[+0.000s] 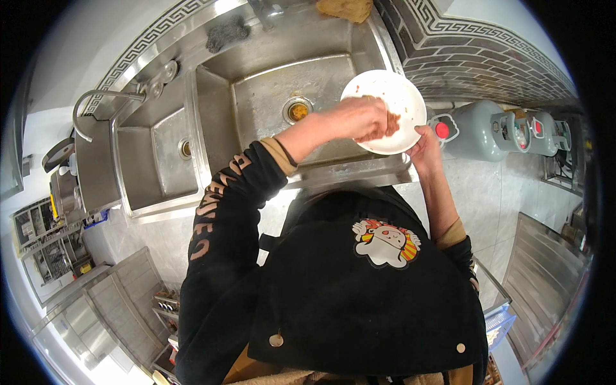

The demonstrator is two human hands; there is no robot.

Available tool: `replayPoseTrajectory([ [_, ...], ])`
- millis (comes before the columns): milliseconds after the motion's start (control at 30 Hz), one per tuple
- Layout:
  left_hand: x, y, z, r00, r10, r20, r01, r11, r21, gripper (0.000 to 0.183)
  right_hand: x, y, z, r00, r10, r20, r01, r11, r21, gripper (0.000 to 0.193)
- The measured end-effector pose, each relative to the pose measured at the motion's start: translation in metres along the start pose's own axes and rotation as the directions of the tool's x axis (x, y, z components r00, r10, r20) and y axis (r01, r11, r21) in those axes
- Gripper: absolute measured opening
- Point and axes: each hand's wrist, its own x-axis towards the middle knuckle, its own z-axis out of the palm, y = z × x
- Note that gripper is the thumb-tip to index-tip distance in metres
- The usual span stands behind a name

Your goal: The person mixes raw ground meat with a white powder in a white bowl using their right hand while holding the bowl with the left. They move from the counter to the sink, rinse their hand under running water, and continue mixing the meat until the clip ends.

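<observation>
A round white bowl (410,96) is held tilted over the right end of the large sink, with reddish bits stuck to its inside. My right hand (422,142) grips its near right rim, thumb on the edge and fingers underneath. Reaching across from the left, my left hand (362,119) is inside the bowl with its fingers curled and closed. A reddish-brown patch shows by its fingertips; blur hides what it is and whether the fingers hold it.
The large steel sink basin (256,83) has orange-brown scraps in its drain (298,111). A smaller basin (154,147) with a curved tap (86,102) stands left. A dark scouring pad (227,33) and brown cloth (345,9) lie behind. Grey gas cylinders (482,128) stand right.
</observation>
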Motion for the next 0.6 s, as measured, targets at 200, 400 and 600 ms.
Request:
replayPoseTrajectory([
  [200, -0.002, 0.012, -0.018, 0.880, -0.260, -0.398, 0.230, 0.966, -0.121, 0.026, -0.001, -0.005, 0.001, 1.000, -0.018, 0.004, 0.018, 0.999, 0.045, 0.030],
  [400, -0.021, 0.032, 0.007, 0.892, -0.415, -0.181, 0.445, 0.878, 0.176, 0.065, -0.012, -0.003, 0.012, 0.999, -0.026, -0.038, 0.027, 0.999, 0.036, 0.027],
  [600, 0.001, 0.007, 0.010, 0.834, -0.495, -0.244, 0.499, 0.865, -0.046, 0.043, -0.015, 0.007, 0.020, 0.997, 0.025, -0.072, -0.026, 1.000, -0.007, 0.025],
])
